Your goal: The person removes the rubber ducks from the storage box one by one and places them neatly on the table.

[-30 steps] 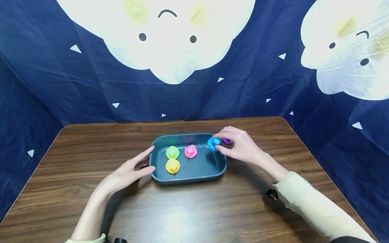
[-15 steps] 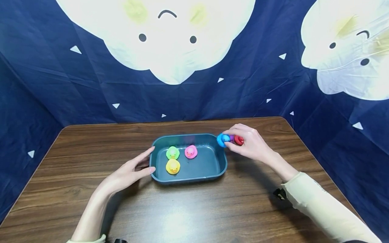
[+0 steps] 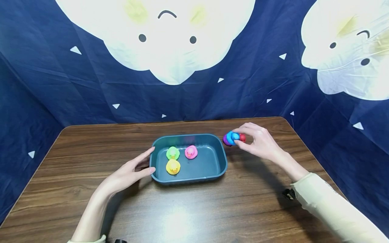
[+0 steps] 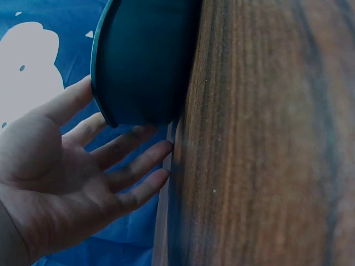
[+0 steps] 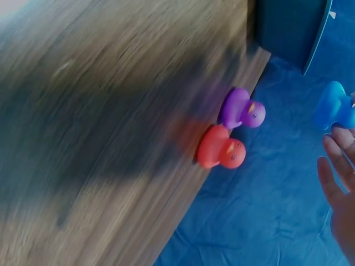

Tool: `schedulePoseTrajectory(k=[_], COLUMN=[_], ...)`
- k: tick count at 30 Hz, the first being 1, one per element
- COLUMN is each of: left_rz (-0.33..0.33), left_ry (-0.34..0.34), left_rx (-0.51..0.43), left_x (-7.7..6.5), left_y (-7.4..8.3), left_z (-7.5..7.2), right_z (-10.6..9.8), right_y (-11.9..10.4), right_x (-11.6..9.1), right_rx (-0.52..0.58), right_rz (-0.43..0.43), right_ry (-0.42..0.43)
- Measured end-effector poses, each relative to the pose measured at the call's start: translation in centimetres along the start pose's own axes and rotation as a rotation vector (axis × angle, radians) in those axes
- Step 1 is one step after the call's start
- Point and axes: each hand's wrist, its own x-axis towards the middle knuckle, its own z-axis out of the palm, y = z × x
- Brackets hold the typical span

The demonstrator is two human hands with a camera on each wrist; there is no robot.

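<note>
My right hand (image 3: 258,141) pinches a blue rubber duck (image 3: 231,137) between thumb and fingers, just right of a dark teal plastic tub (image 3: 208,165). In the right wrist view the duck is held up off the table, above a purple duck (image 5: 237,108) and a red duck (image 5: 219,148) standing side by side on the wood. The head view shows the blue duck partly covering both. At the tub's left end, my left hand (image 3: 124,173) touches the rim with extended fingers and thumb. Inside the tub sit a green duck (image 3: 172,153), a yellow duck (image 3: 173,166) and a pink duck (image 3: 191,152).
A brown wood-grain table (image 3: 188,209) carries everything. Behind it hangs a dark blue cloth (image 3: 91,91) printed with white clouds and small triangles, close along the table's far edge.
My right hand has carried the blue duck rightward from over the tub's right end to beyond its rim, over the purple and red ducks. The left hand has stayed put.
</note>
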Motion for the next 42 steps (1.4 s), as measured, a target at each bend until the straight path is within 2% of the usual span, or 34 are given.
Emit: schedulePoseTrajectory(k=[5,19,28,42], left_rz=[-0.014,-0.002,-0.005,-0.017], left_ry=[0.003,0.006,-0.002,0.001], left_rx=[-0.008,-0.006,-0.023,-0.025], left_x=[-0.1,-0.1,-0.1,-0.1], left_y=[-0.2,-0.4,-0.2,-0.1], left_z=[0.0,0.0,0.0,0.1], right_z=[-0.5,-1.1,-1.3,-1.3], right_y=[0.8,3.4,4.8,7.2], right_x=[-0.6,-2.2,-3.0,-4.2], right_rx=[-0.034,-0.101,-0.125,-0.147], right_rz=[0.014,0.078,0.07,0.156], right_ry=[0.008,0.017,0.027,-0.023])
